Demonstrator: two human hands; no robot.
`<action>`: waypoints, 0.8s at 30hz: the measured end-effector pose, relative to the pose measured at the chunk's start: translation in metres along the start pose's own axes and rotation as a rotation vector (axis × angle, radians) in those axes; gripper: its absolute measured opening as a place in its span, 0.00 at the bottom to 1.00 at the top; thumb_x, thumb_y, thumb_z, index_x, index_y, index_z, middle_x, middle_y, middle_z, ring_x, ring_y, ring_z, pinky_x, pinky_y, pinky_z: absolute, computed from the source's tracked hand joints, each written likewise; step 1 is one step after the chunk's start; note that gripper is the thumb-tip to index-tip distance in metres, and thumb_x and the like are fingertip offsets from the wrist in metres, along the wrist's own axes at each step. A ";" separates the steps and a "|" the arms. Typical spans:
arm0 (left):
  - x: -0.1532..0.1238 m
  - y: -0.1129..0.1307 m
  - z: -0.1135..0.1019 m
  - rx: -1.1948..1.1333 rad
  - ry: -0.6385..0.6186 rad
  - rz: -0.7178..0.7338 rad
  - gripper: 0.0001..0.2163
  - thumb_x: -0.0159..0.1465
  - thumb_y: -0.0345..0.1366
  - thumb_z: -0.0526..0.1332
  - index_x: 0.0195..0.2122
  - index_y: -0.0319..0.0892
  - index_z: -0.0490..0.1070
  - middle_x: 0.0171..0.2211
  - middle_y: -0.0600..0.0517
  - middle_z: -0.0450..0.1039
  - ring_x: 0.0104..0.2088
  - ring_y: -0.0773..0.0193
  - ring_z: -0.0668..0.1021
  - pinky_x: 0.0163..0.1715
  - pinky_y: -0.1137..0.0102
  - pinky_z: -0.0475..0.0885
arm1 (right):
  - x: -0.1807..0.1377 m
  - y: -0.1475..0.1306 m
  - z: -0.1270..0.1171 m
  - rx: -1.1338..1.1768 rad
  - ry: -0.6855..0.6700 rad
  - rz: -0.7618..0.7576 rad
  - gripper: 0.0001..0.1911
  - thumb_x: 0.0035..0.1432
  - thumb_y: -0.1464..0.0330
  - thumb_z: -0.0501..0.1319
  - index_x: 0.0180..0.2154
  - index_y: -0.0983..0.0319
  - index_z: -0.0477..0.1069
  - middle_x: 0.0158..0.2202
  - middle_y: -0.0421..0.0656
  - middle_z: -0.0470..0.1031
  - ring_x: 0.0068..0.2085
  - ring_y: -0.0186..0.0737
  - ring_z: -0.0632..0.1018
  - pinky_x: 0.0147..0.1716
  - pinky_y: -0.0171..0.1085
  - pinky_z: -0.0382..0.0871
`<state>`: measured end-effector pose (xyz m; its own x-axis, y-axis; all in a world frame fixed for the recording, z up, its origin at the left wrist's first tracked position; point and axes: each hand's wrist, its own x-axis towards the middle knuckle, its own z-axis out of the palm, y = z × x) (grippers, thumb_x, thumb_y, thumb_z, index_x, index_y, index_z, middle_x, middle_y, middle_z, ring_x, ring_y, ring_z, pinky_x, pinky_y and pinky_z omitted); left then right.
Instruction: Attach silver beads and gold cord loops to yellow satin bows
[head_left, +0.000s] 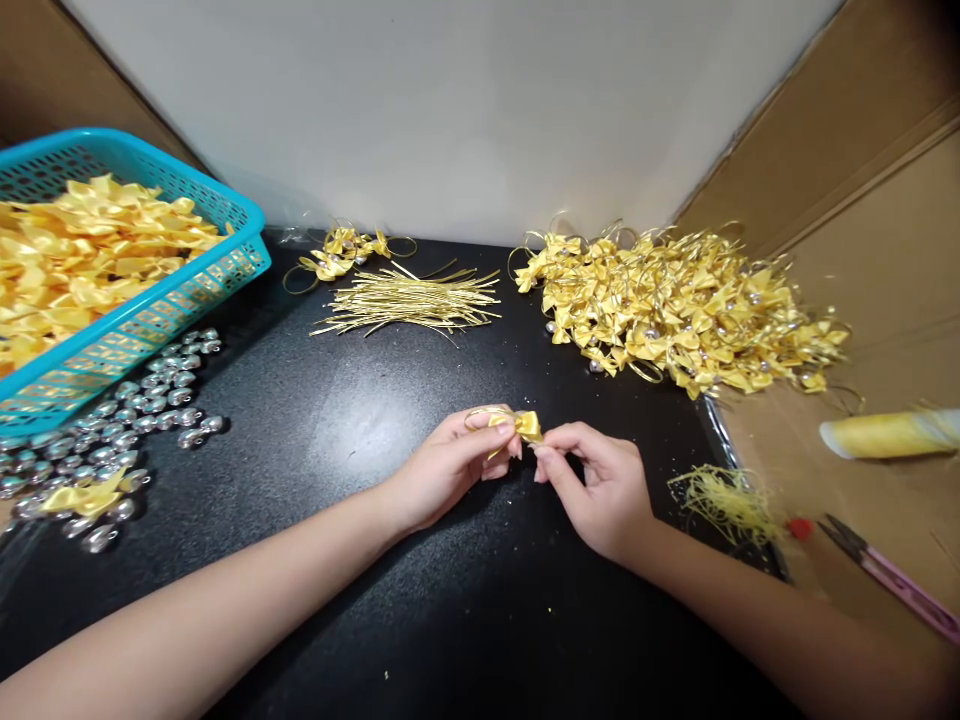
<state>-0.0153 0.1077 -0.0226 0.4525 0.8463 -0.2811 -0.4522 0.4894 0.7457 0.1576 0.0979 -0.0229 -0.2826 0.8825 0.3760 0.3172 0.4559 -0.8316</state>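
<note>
A small yellow satin ribbon bow (528,426) with a loop of gold twist tie (484,412) is pinched between the thumb and fingers of my left hand (457,455), above the black tabletop. The fingers of my right hand (596,480) are closed in a pinch right at the bow's lower right end. What lies between those fingertips is too small to make out. Straight gold twist ties (409,302) lie in a bunch beyond my hands.
A blue basket (251,225) of yellow bows stands left, with silver bells (154,390) and a loose bow (86,497) beside it. Finished-looking bows (675,310) pile up back right; a few more (337,255) lie back left. Yellow thread (724,503), a thread spool (885,435) and pink-handled snips (892,580) lie right.
</note>
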 end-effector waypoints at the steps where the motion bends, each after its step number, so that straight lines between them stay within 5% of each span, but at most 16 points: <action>1: 0.000 0.000 0.000 0.016 -0.001 0.003 0.12 0.57 0.40 0.67 0.24 0.37 0.71 0.25 0.54 0.63 0.25 0.72 0.61 0.25 0.75 0.55 | 0.000 0.000 0.000 0.001 0.002 0.007 0.07 0.61 0.74 0.57 0.30 0.61 0.69 0.22 0.37 0.73 0.23 0.30 0.74 0.26 0.31 0.69; 24: -0.001 -0.002 -0.004 0.120 -0.067 0.068 0.10 0.60 0.39 0.64 0.27 0.38 0.75 0.30 0.52 0.65 0.28 0.70 0.63 0.25 0.73 0.55 | -0.001 -0.005 -0.001 0.038 0.009 0.077 0.07 0.60 0.74 0.58 0.29 0.62 0.70 0.19 0.37 0.71 0.21 0.30 0.73 0.24 0.31 0.68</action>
<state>-0.0181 0.1068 -0.0262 0.4760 0.8587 -0.1901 -0.3899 0.3998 0.8296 0.1574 0.0953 -0.0185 -0.2506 0.9157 0.3141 0.3031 0.3824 -0.8729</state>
